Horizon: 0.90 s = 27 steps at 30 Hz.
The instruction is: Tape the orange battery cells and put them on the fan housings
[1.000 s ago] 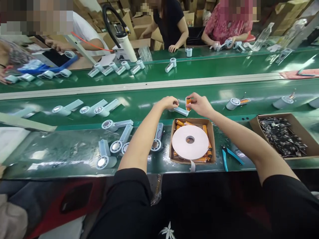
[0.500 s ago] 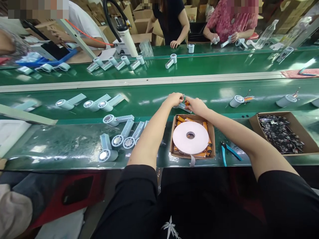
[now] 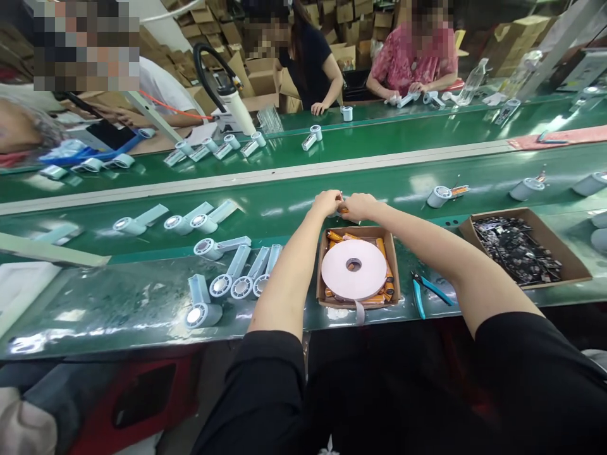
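My left hand (image 3: 328,202) is closed in a pinch over the green belt, its fingertips meeting those of my right hand; what it pinches is too small to make out. My right hand (image 3: 360,207) is curled around an orange battery (image 3: 343,210), mostly hidden by the fingers. Below both hands lies a light-blue handheld fan (image 3: 353,220), largely covered by them. Just nearer to me stands a cardboard box (image 3: 320,297) of orange batteries (image 3: 383,249), with a white roll of tape (image 3: 339,278) on top.
Blue-handled cutters (image 3: 434,288) lie right of the battery box. Farther right is a carton (image 3: 576,275) of small dark parts (image 3: 516,246). Several fans (image 3: 241,287) lie to the left, and fan bodies (image 3: 439,196) stand on the belt (image 3: 284,183). People work across the line.
The view has tilted and shifted, so the bench sits lower and its right side shows more. My hands have drawn closer together, the right one now covering more of the battery.
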{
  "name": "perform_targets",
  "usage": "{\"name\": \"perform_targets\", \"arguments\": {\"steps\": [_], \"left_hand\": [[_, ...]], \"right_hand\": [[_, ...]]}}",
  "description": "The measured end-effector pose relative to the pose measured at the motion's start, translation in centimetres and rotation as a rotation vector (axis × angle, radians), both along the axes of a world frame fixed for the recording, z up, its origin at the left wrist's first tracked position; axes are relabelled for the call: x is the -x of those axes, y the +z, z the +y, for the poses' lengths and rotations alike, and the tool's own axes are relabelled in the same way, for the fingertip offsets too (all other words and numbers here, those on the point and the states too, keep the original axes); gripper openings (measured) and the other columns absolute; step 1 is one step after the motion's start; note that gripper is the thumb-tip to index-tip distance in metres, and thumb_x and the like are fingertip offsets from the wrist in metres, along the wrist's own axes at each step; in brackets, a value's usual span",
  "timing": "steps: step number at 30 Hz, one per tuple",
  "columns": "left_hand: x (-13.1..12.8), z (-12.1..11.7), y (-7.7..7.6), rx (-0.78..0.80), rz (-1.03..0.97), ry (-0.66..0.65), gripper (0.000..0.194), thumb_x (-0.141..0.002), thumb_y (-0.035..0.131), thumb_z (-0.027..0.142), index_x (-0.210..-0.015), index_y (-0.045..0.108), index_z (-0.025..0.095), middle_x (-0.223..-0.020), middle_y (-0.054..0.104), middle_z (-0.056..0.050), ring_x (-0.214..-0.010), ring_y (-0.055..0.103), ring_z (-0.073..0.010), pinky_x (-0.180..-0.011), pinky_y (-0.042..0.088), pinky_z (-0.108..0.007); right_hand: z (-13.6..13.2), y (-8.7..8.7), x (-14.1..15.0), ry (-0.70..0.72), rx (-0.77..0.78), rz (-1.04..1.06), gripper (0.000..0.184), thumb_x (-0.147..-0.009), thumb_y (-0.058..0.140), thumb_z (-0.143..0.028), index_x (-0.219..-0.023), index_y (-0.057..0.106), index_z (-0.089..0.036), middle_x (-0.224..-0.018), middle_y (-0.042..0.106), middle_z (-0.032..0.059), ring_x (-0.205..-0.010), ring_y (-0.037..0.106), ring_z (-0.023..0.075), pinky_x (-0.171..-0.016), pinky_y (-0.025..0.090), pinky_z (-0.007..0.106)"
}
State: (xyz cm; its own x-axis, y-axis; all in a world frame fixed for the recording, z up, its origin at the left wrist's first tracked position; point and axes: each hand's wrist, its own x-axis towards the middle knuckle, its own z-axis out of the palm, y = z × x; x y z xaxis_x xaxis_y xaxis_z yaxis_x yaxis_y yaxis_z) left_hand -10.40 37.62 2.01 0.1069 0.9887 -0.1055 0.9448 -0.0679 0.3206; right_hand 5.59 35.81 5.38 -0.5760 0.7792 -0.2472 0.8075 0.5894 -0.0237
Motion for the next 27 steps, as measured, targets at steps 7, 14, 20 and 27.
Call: {"name": "perform_targets", "arguments": {"steps": [7,14,20,27], "left_hand": [[-0.5,1.1,-1.2,-0.002,-0.056,0.024,0.017,-0.097,0.068,0.028,-0.109,0.08,0.03,-0.127,0.083,-0.003,-0.123,0.072,-0.0249,-0.102,0.051,-0.029],[-1.1,1.3,-1.6,-0.01,-0.078,0.036,0.023,-0.095,0.067,0.027,-0.113,0.081,0.028,-0.127,0.083,-0.006,-0.121,0.072,-0.0266,-0.1,0.052,-0.032],[-2.6,0.1,-0.6,-0.03,-0.094,0.046,0.023,-0.094,0.065,0.023,-0.11,0.08,0.027,-0.125,0.083,-0.008,-0.119,0.073,-0.0276,-0.102,0.053,-0.036],[-4.2,-5.6,3.3,-0.189,-0.145,-0.009,0.043,-0.102,0.054,0.016,-0.143,0.067,0.018,-0.147,0.073,-0.016,-0.136,0.066,-0.0251,-0.117,0.05,-0.038]], "right_hand": [[1.0,0.8,-2.8,0.012,0.015,0.017,0.049,-0.099,0.067,-0.044,-0.147,0.076,-0.037,-0.126,0.083,0.0105,-0.118,0.077,0.0392,-0.099,0.06,0.048],[0.9,-1.7,-0.7,-0.026,0.039,-0.076,0.048,-0.096,0.074,-0.047,-0.139,0.079,-0.027,-0.138,0.077,0.0207,-0.124,0.075,0.0429,-0.1,0.06,0.049],[1.2,-0.7,-1.0,-0.041,0.034,-0.105,0.051,-0.098,0.074,-0.045,-0.143,0.076,-0.021,-0.136,0.078,0.0221,-0.124,0.076,0.0395,-0.101,0.062,0.045],[-0.2,0.6,-2.8,0.0,-0.047,-0.028,0.052,-0.102,0.073,-0.05,-0.142,0.077,-0.018,-0.135,0.078,0.0225,-0.125,0.077,0.0353,-0.104,0.06,0.04]]}}
